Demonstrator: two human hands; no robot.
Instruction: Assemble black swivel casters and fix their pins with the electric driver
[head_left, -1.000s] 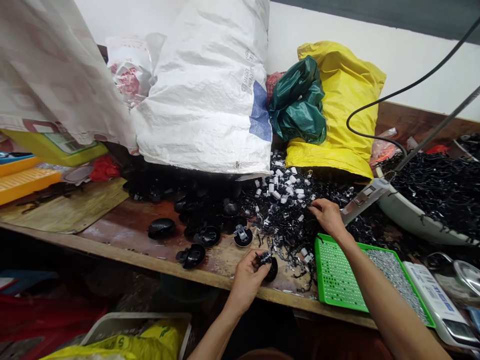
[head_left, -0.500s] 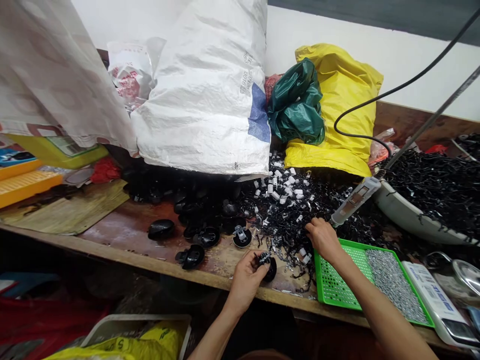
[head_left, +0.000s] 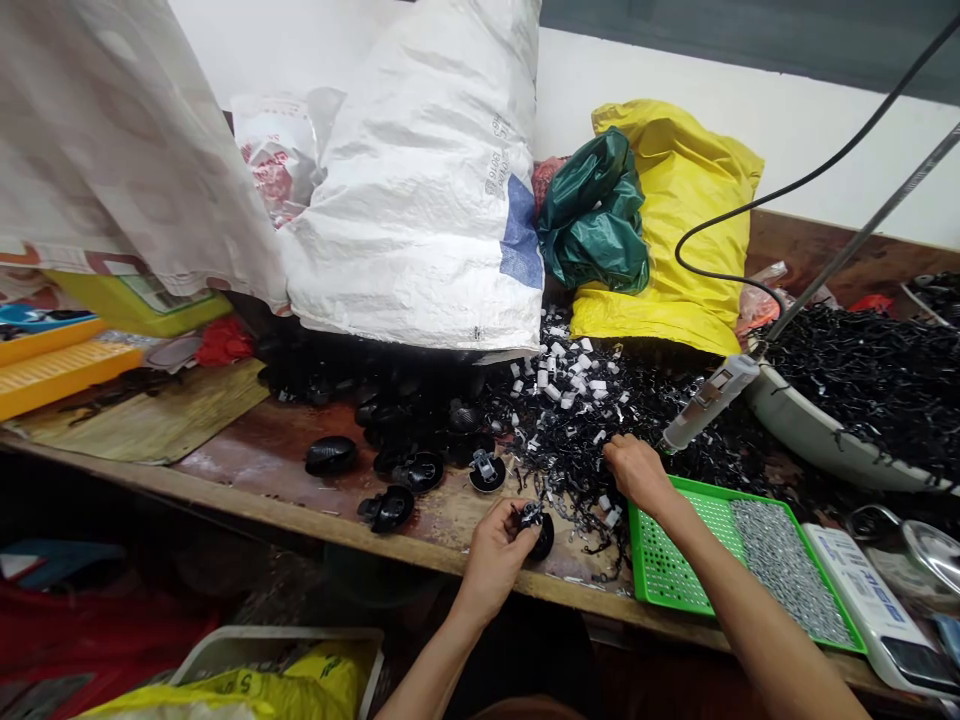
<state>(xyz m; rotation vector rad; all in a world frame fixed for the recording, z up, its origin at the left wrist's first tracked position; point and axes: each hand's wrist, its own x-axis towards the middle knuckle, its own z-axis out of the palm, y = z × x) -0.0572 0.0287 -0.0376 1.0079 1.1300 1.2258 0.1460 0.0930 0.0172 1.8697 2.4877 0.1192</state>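
My left hand [head_left: 495,560] pinches a round black part with a small clip-like piece on top [head_left: 543,540] near the table's front edge. My right hand [head_left: 636,472] is at the right side of a heap of small black parts [head_left: 559,435], fingers curled together; whatever is between them is hidden. White plastic pieces [head_left: 570,372] lie in the heap. Several similar round black parts are left of my left hand, among them one with a metal clip [head_left: 487,470] and one closer to the edge [head_left: 388,508].
Below my right forearm lies a green tray [head_left: 643,570] with small metal pieces [head_left: 784,560], beside a white scale [head_left: 862,590]. A grey basin [head_left: 817,430] heaped with black strips stands at right. A white sack [head_left: 420,230] and yellow bag [head_left: 697,200] stand behind.
My right hand has shifted slightly left at the heap, fingers still curled. My left hand keeps hold of the round black part. The view has turned slightly.
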